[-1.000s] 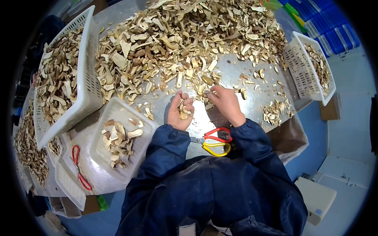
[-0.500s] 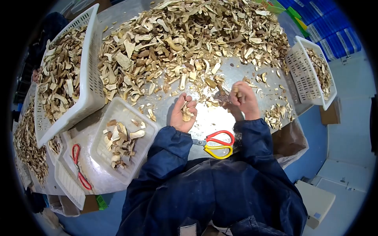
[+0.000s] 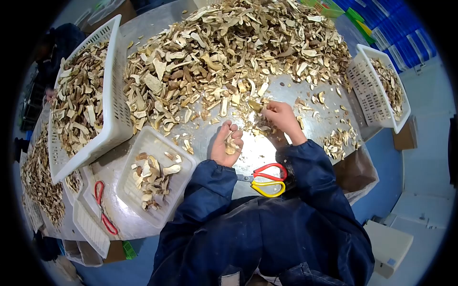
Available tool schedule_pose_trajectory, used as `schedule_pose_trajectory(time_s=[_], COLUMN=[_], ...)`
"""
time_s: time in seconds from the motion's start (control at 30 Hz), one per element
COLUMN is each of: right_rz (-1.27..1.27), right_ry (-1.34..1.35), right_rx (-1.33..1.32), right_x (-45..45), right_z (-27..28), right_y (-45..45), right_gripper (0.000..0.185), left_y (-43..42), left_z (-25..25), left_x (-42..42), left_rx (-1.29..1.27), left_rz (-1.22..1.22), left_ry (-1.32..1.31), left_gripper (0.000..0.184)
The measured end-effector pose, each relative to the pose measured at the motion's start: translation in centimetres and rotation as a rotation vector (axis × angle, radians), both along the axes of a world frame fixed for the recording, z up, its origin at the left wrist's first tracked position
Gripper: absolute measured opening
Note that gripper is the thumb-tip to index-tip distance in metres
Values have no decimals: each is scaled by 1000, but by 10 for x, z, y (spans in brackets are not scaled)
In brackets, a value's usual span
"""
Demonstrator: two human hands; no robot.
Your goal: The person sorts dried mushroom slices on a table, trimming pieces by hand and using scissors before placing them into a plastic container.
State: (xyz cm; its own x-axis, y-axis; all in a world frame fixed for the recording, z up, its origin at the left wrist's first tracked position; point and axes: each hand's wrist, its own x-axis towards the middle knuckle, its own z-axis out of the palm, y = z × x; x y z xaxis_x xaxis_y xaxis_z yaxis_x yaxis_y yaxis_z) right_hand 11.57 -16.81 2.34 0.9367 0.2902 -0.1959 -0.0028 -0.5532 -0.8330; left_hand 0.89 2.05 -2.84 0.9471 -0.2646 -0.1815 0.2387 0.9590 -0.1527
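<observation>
My left hand is curled, palm up, around pale dried mushroom slices at the middle of the metal table. To its right, my right hand pinches a darker, olive-brown mushroom slice between thumb and fingers, at the near edge of the big pile of dried mushroom slices. Close to my body lie scissors with one red and one yellow handle, their blades partly under my left sleeve. A translucent white tray with a small heap of mushroom pieces sits left of my left hand.
A tall white basket full of slices leans at the left; a smaller filled basket stands at the right edge. Red-handled scissors lie left of the tray. A lined box is below the table's right edge. Another person is at far left.
My right hand has moved left and slightly forward and now shows the olive-brown slice in its fingers. My left hand stays curled around its slices. The whole view has shifted slightly.
</observation>
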Motion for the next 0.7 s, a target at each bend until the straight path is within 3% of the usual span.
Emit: schedule_pose_trajectory(time_s=[0.07,0.17,0.33,0.47,0.6,0.7], right_rz=[-37,32,143,223,404,356], right_ry=[385,592,565,472,321,-64], right_rx=[495,708,574,401,42,-127], right_x=[-6,-15,-28,-38,-37,-30], right_z=[12,21,21,29,36,31], right_y=[0,0,13,19,2,-21], right_gripper=[17,17,19,22,20,18], left_y=[-2,-4,-7,-8,-9,-6], left_z=[-1,5,14,21,23,17], left_x=[-1,-2,-3,-3,-3,-2], left_rx=[45,182,580,732,724,626], left_rz=[-20,-61,-93,-143,-138,-91], left_ry=[7,-39,-106,-98,-125,-90], left_gripper=[16,17,29,38,35,32])
